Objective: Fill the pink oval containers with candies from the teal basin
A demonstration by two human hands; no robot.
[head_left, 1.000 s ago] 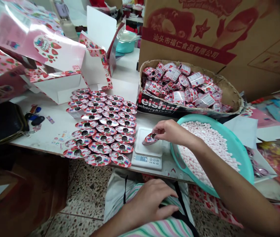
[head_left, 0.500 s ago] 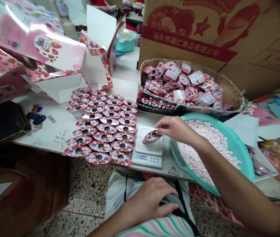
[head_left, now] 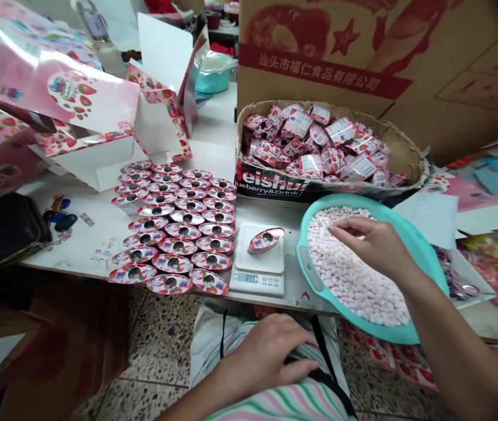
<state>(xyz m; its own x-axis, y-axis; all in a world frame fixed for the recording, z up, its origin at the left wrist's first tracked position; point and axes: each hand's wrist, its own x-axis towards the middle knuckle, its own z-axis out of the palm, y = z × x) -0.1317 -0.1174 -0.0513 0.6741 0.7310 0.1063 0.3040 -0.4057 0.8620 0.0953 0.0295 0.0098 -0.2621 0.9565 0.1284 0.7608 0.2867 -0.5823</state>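
My right hand [head_left: 372, 242] hovers over the teal basin [head_left: 433, 275] of small pale pink candies [head_left: 354, 286]. Its thumb and fingers are pinched together; whatever is between them, if anything, is too small to make out. To its left, a single strawberry-print packet [head_left: 266, 239] with a round hole on top rests on the white digital scale [head_left: 256, 284], whose display reads about 89.9. Lying over my lap on the striped cloth, my left hand [head_left: 270, 348] is open with its fingers stretched out and holds nothing.
Rows of similar packets [head_left: 174, 247] stand left of the scale. Behind it, a cut-down carton [head_left: 275, 186] holds a heap of packets, with a tall cardboard box [head_left: 319, 64] at its back. Open strawberry-print boxes [head_left: 117, 158] and a black purse [head_left: 6, 228] lie at the left.
My right hand has left the packet on the scale and moved right, over the candies. The display went from about 89.5 to 89.9. My left hand stays put.
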